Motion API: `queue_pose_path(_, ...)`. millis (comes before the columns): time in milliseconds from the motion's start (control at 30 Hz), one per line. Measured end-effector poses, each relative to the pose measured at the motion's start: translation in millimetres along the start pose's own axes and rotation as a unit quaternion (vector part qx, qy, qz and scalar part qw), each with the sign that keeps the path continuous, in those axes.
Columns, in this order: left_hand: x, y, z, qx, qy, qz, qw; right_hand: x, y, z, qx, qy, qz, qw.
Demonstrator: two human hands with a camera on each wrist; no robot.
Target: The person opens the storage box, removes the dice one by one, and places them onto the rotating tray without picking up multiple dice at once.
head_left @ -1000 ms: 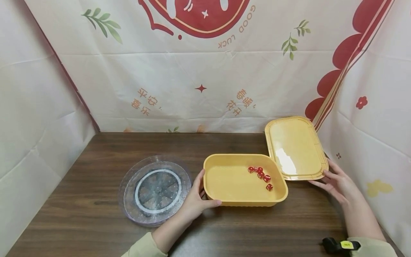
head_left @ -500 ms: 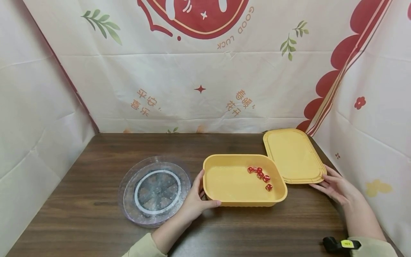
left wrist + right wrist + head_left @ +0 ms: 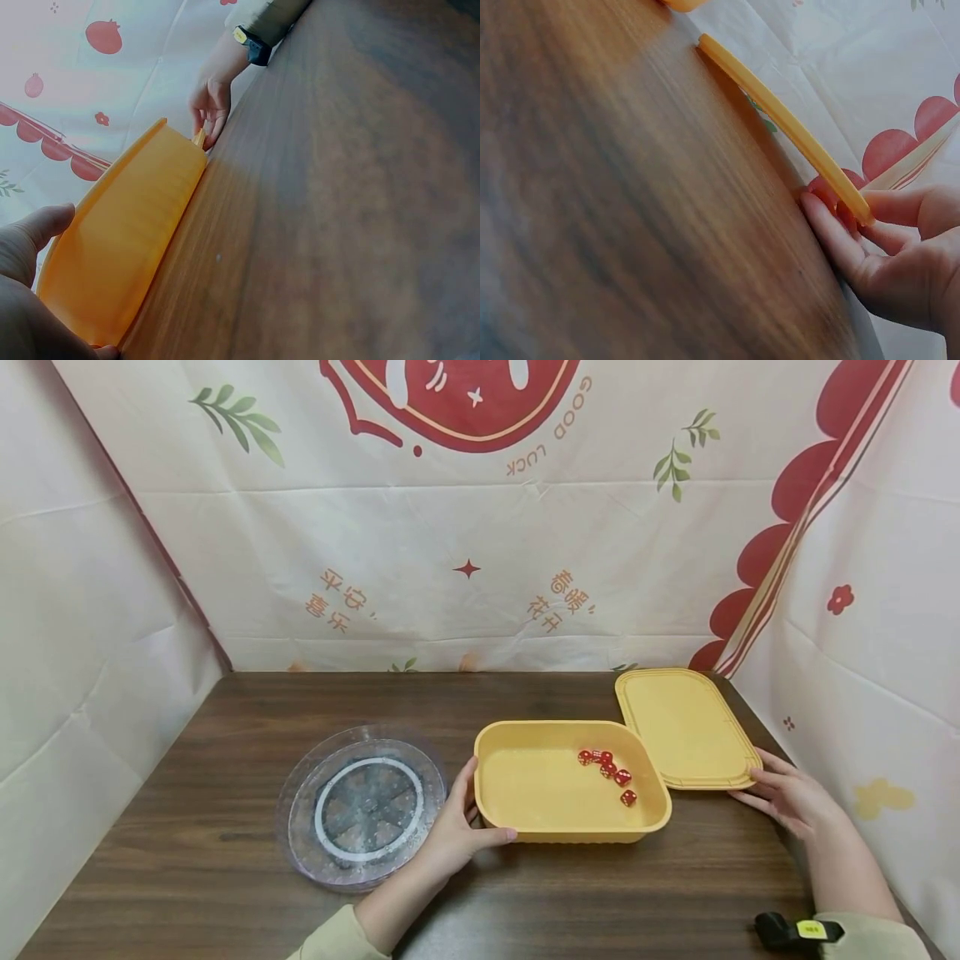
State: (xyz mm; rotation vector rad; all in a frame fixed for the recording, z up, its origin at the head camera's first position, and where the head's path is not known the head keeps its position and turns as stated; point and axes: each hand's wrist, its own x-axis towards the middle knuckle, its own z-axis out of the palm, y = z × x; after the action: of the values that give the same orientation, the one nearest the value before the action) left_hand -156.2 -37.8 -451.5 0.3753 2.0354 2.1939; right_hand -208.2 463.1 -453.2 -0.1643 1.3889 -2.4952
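Observation:
A yellow plastic box [image 3: 536, 793] stands uncovered on the wooden table, with several red dice [image 3: 608, 769] lying toward the right of its floor. My left hand [image 3: 455, 833] grips the box's left end, its thumb along the near side. To the right, a matching yellow lid [image 3: 684, 727] lies nearly flat behind the box's right end. My right hand [image 3: 797, 797] pinches the lid's near right corner. In the right wrist view, the thumb is above the lid's edge [image 3: 795, 131] and fingers are beneath it, keeping that end slightly off the tabletop.
A clear round plastic dish [image 3: 294, 839] sits left of the box, partly behind the left forearm. White printed cloth [image 3: 420, 527] hangs behind the table and along both sides. A dark strap with a yellow label [image 3: 810, 931] is on the right wrist.
My right hand has lowered the lid from a steeper tilt to nearly flat, its far edge coming down toward the table. The left hand, box and dice have stayed put.

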Motion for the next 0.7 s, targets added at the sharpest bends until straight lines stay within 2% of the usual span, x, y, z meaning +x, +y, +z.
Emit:
queue_pose_path(67,-0.1,0.2,0.1,-0.001,0.000,0.000,1.0000,-0.2,-1,4,-0.077,0.040,-0.004,0.9962)
queue_pose_path(100,-0.1,0.3,0.2,-0.001,-0.001,0.000,1.0000,0.0,-2,7,-0.118,0.063,-0.003,0.9910)
queue_pose_path(167,0.0,0.5,0.3,-0.002,-0.001,0.001,1.0000,1.2,-3,11,-0.206,0.105,0.002,0.9729)
queue_pose_path(233,0.0,0.6,0.4,-0.002,-0.001,0.001,1.0000,2.1,-4,17,-0.315,0.132,0.012,0.9399)
queue_pose_path(333,0.0,0.6,0.3,-0.001,-0.002,0.000,1.0000,2.9,-5,24,-0.457,0.160,0.024,0.8745)
queue_pose_path(367,0.0,0.6,0.3,-0.001,-0.002,0.001,1.0000,2.8,-6,26,-0.502,0.163,0.025,0.8490)
queue_pose_path(400,0.0,0.6,0.3,-0.001,-0.003,0.001,1.0000,2.6,-6,27,-0.539,0.166,0.027,0.8254)
queue_pose_path(467,0.0,0.6,0.1,0.000,-0.004,0.001,1.0000,2.5,-7,29,-0.595,0.174,0.028,0.7842)
queue_pose_path(533,-0.2,0.7,0.0,0.001,-0.005,0.002,1.0000,2.4,-8,29,-0.641,0.168,0.025,0.7483)
queue_pose_path(567,-0.3,0.7,0.0,0.001,-0.005,0.002,1.0000,2.6,-8,28,-0.661,0.164,0.022,0.7317)
queue_pose_path(633,-0.5,0.8,-0.1,0.001,-0.006,0.001,1.0000,2.8,-8,27,-0.688,0.151,0.014,0.7100)
queue_pose_path(667,-0.5,0.8,-0.1,0.001,-0.006,0.001,1.0000,2.6,-7,26,-0.698,0.144,0.009,0.7020)
queue_pose_path(700,-0.5,0.7,0.0,0.002,-0.006,0.001,1.0000,2.5,-7,26,-0.700,0.137,0.006,0.7013)
